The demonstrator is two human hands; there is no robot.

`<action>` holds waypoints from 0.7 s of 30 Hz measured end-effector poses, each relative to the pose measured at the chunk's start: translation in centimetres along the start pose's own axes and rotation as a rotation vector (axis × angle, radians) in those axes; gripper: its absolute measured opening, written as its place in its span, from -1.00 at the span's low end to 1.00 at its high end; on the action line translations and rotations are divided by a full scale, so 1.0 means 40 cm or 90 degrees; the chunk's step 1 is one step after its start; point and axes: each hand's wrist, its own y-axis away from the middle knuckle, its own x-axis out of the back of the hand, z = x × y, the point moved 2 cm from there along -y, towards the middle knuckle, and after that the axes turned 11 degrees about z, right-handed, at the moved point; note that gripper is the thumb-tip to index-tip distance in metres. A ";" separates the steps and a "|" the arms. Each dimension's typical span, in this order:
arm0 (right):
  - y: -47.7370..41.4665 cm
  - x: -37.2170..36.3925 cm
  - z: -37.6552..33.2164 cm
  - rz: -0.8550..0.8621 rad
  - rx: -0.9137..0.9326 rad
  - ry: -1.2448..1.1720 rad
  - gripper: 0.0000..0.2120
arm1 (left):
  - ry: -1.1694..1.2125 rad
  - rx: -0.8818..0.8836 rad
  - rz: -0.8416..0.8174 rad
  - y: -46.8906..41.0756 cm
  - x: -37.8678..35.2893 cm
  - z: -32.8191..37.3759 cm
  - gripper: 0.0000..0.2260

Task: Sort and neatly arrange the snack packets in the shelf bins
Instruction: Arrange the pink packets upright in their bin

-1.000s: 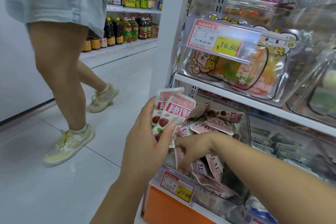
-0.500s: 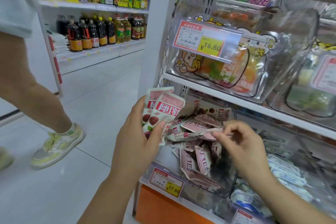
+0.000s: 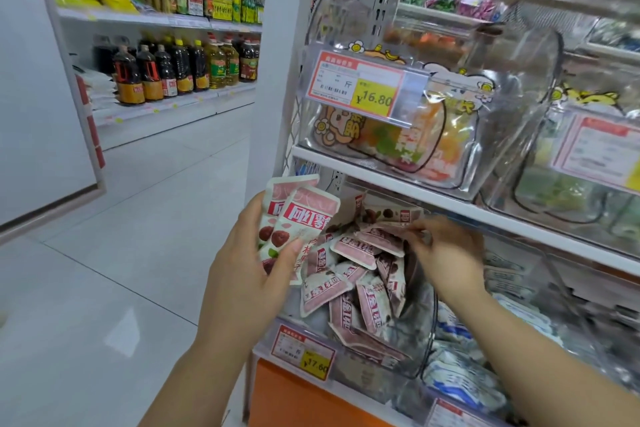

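Mid-sort, I reckon: my left hand [image 3: 249,270] grips a fan of two pink packets [image 3: 304,215], upright, just off the front-left corner of the clear bin [image 3: 420,354] that sits under the white shelf board [image 3: 450,206]. My right hand [image 3: 446,253] is over the bin's back edge, fingers curled, pinching one more pink packet [image 3: 381,237] at the top of the heap [image 3: 346,291], which lies jumbled, labels facing every way. Next move, prob.: lift that one clear w/o dragging its neighbours, turn it label-up, lay it square on the stack in the left. Hard to read: right hand is motion-blurred, so exact fingertip contact is unclear; bin bottom is hidden under the heap; blue-white packs [image 3: 460,381] in the next bin are smeared; both forearms are cut off at the frame's bottom edge.
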 end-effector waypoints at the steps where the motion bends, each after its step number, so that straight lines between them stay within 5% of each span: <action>1: -0.008 0.000 -0.001 -0.009 0.007 0.027 -0.87 | 0.001 0.002 0.000 -0.002 0.002 -0.004 -0.47; 5: -0.012 0.017 -0.027 -0.010 0.055 0.138 -0.77 | 0.005 0.005 0.000 -0.007 0.007 -0.014 -0.48; 8: 0.032 0.031 -0.096 -0.051 0.185 0.013 -0.73 | 0.007 0.010 0.002 -0.010 0.010 -0.014 -0.49; 11: 0.076 0.006 -0.166 -0.215 0.430 -0.046 -0.72 | 0.009 0.010 0.005 -0.011 0.012 -0.013 -0.51; 14: 0.083 -0.042 -0.186 -0.375 0.464 0.092 -0.66 | 0.009 0.007 0.011 -0.009 0.013 -0.018 -0.52; 17: 0.073 -0.071 -0.204 -0.324 0.516 0.146 -0.82 | 0.005 0.004 0.024 -0.009 0.019 -0.026 -0.53; 21: 0.060 -0.051 -0.172 -0.165 0.375 -0.104 -0.85 | 0.001 -0.008 0.023 -0.012 0.023 -0.025 -0.55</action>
